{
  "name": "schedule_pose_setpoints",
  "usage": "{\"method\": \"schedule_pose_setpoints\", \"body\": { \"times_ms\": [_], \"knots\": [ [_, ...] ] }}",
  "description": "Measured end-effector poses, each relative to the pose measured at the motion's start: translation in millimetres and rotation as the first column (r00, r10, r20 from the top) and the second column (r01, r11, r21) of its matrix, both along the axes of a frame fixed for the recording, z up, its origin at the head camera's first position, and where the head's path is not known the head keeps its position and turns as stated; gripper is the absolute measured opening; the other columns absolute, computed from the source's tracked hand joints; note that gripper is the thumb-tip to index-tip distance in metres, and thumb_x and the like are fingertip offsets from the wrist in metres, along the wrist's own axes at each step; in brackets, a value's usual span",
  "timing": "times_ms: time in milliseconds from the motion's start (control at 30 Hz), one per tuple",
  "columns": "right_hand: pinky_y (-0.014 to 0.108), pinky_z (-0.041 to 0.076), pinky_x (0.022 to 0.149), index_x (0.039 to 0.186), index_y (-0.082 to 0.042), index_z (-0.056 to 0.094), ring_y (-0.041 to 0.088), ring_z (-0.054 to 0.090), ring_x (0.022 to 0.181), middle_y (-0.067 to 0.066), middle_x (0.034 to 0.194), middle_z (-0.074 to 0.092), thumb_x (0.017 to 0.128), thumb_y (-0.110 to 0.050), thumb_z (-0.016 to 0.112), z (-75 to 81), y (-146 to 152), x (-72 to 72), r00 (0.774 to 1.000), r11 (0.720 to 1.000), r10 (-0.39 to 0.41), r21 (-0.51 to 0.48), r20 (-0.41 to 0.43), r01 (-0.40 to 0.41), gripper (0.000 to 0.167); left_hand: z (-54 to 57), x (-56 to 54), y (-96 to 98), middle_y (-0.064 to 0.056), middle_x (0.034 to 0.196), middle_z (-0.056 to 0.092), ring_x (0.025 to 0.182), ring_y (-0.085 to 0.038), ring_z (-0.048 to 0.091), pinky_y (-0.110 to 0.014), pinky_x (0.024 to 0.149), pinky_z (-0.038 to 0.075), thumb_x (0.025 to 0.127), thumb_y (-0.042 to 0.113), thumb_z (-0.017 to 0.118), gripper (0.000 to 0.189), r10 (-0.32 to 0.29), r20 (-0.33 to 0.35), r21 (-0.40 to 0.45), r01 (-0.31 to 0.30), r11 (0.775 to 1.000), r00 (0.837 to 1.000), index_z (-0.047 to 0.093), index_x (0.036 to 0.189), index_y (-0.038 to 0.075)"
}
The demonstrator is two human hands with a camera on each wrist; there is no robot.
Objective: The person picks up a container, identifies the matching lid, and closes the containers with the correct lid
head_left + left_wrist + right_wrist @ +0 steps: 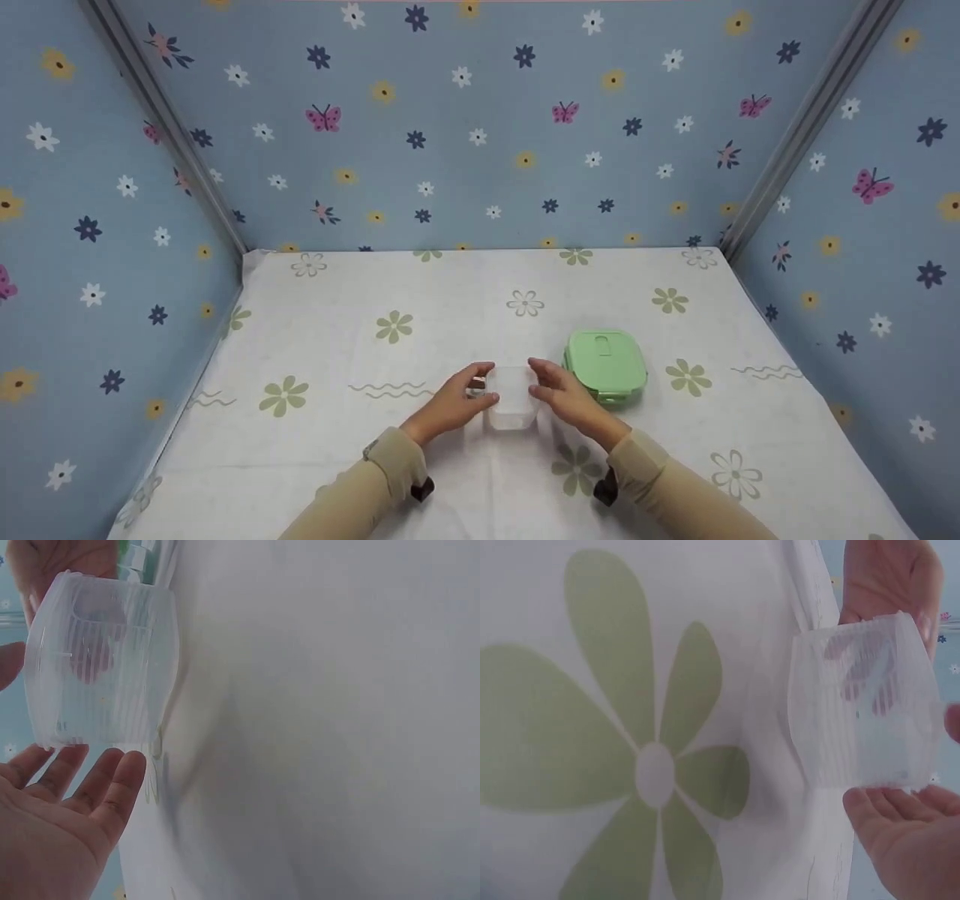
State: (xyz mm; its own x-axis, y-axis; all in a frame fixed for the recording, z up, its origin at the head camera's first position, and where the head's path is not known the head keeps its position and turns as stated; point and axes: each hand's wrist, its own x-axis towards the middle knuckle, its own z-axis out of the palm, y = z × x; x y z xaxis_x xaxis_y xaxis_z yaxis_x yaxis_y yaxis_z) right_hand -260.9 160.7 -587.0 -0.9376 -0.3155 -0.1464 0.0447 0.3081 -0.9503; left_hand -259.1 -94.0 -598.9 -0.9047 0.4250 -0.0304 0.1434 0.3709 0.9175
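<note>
A clear ribbed plastic container is on the cloth between my two hands. My left hand is at its left side, fingers mostly straight, fingertips at the wall in the left wrist view. My right hand is at the opposite side, its extended fingertips against or very near the wall. Both thumbs are by the container's upper edge. A small shiny brownish thing shows between my left thumb and forefinger; what it is cannot be made out.
A green lidded lunch box with side clips stands just behind and right of my right hand. White flowered cloth covers the table. Blue patterned panels enclose the back and both sides, with grey posts at the corners.
</note>
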Motion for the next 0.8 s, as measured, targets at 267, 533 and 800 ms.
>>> {"method": "schedule_pose_setpoints", "body": {
  "times_ms": [267, 533, 800],
  "knots": [
    [0.055, 0.054, 0.112, 0.142, 0.009, 0.061, 0.041, 0.061, 0.138, 0.028, 0.148, 0.063, 0.112, -0.006, 0.047, -3.4, -13, 1.4, 0.985, 0.984, -0.175, -0.015, -0.011, 0.175, 0.036, 0.6, 0.9, 13.2, -0.027, 0.152, 0.059, 0.133, -0.042, 0.063, -0.059, 0.114, 0.051, 0.114, 0.012, 0.046, 0.041, 0.080, -0.065, -0.007, -0.081, 0.997, 0.995, 0.054, 0.149, -0.007],
    [0.037, 0.057, 0.093, 0.136, 0.010, 0.064, 0.027, 0.067, 0.111, 0.023, 0.130, 0.071, 0.112, -0.008, 0.048, -1.3, -13, -1.2, 0.986, 0.986, -0.165, 0.033, 0.010, 0.165, 0.035, 1.1, 1.8, 15.4, -0.027, 0.154, 0.057, 0.133, -0.040, 0.061, -0.058, 0.115, 0.050, 0.114, 0.013, 0.043, 0.044, 0.094, -0.035, -0.004, -0.094, 0.996, 0.995, 0.051, 0.152, -0.008],
    [0.041, 0.057, 0.097, 0.133, 0.011, 0.064, 0.029, 0.067, 0.114, 0.024, 0.129, 0.071, 0.111, -0.006, 0.048, 0.1, -13, -5.4, 0.989, 0.989, -0.144, 0.031, 0.027, 0.143, 0.032, 2.4, -1.4, 14.6, -0.026, 0.144, 0.061, 0.128, -0.038, 0.061, -0.058, 0.112, 0.050, 0.113, 0.009, 0.045, 0.039, 0.101, -0.042, -0.013, -0.102, 0.995, 0.994, 0.055, 0.146, -0.008]
  ]
}}
